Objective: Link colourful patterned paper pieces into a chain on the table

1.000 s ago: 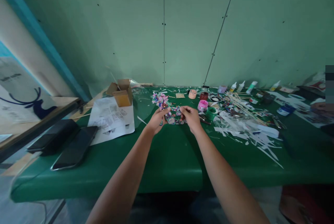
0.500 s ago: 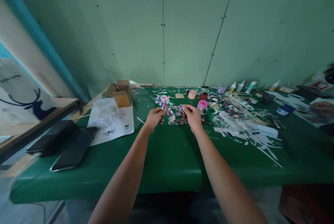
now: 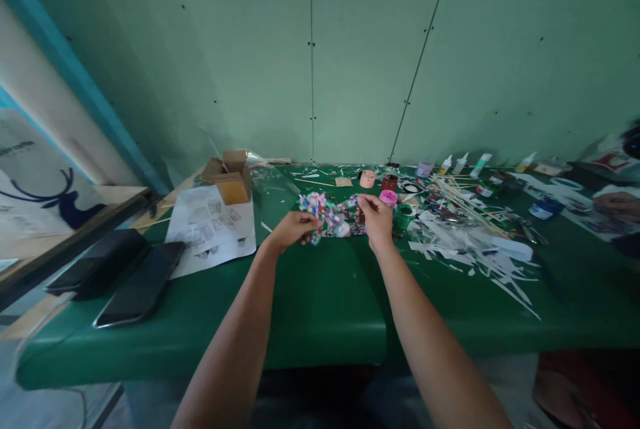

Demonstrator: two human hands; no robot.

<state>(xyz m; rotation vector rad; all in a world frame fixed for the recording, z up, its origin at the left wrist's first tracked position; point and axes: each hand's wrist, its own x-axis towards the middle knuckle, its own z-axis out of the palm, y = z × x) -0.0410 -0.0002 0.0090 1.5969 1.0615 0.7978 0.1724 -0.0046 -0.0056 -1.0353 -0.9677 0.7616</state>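
Head camera: two bare hands gripping a multicoloured paper craft piece (image 3: 334, 219) above a green table (image 3: 320, 309).
Left hand (image 3: 293, 229) pinched closed on its left end, right hand (image 3: 376, 217) clasping its right end; paint pots (image 3: 388, 197) just beyond.

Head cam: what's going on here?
A person sits at a green table, both hands on a multicoloured craft piece. The left hand grips its left end, the right hand pinches its right end. Paint pots, glue bottles, sticks and paper scraps lie to the right; a printed sheet and cardboard box to the left.
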